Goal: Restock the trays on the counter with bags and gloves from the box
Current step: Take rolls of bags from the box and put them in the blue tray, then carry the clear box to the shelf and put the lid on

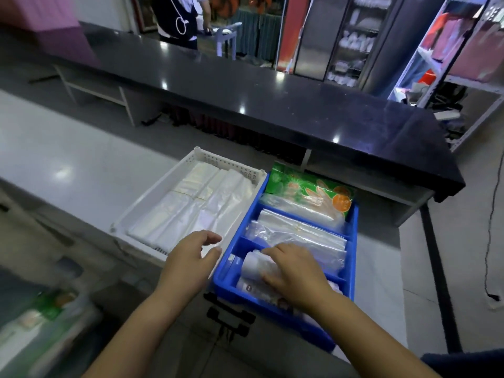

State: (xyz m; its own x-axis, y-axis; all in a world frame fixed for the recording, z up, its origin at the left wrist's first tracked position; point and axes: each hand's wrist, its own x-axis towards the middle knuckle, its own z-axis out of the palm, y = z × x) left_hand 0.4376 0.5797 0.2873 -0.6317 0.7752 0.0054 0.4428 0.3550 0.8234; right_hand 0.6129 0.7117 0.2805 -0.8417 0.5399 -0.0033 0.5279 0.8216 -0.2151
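A white tray (152, 196) on the white counter holds flat stacks of translucent plastic bags (207, 203). Beside it on the right stands a blue divided tray (226, 271). Its far compartment holds a green glove packet (308, 186), its middle one clear bags (297, 236), its near one a roll of plastic bags (255, 266). My right hand (297, 271) grips that roll inside the near compartment. My left hand (191, 257) hovers with relaxed fingers over the near corner of the white tray, holding nothing.
A box (41, 317) with green packets sits blurred at the lower left. A long black counter (245, 85) runs across behind the trays. A person stands beyond it at the top. Shelves (351, 39) fill the upper right.
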